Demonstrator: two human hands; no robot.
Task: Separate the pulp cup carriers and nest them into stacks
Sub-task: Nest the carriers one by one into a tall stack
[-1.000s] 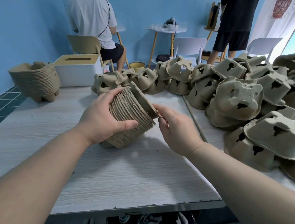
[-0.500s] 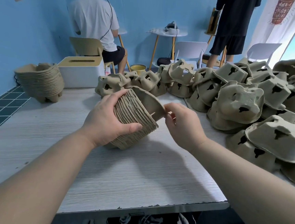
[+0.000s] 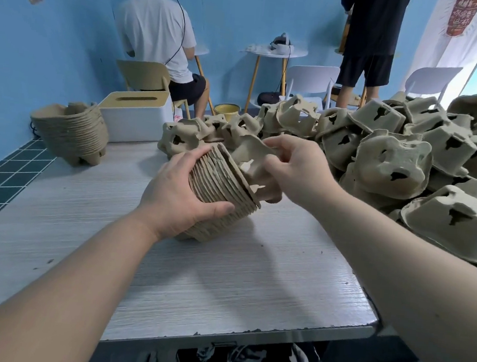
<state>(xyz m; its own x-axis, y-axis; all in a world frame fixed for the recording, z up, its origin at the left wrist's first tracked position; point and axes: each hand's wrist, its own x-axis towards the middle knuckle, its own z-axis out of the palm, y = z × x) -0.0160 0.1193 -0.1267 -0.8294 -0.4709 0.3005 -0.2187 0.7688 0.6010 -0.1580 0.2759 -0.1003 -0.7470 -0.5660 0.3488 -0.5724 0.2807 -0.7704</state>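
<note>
Nearest, both bare forearms reach in from the bottom corners, cut off by the frame, over a pale wood-grain surface [image 3: 222,289] whose front edge shows a dark patterned cloth below it, hard to make out. On that surface the left hand [image 3: 178,195] wraps a tilted nested stack [image 3: 219,190] of pulp carriers, thumb along its near side and fingers curled over the top; the hand hides much of the stack's left side, and the base touches the surface. Just right of it, the right hand [image 3: 296,168] holds a single carrier [image 3: 254,167], fingers curled over its upper edge. That carrier lies against the open end of the stack; how far it sits inside cannot be told, and the fingertips are lost behind it.

Further right, a big heap of loose carriers [image 3: 391,165] lies upside down and runs out of the frame. Behind the hands a few more loose ones [image 3: 183,137] are partly hidden. At the far left a second nested stack [image 3: 70,131] stands beside a white box with a slotted lid [image 3: 134,119].

Beyond, against a blue wall, a seated person in a white shirt [image 3: 154,37] faces away, and a standing person in dark clothes [image 3: 369,36] is cropped at the top, near a small round table [image 3: 273,52] and white chairs [image 3: 309,81].
</note>
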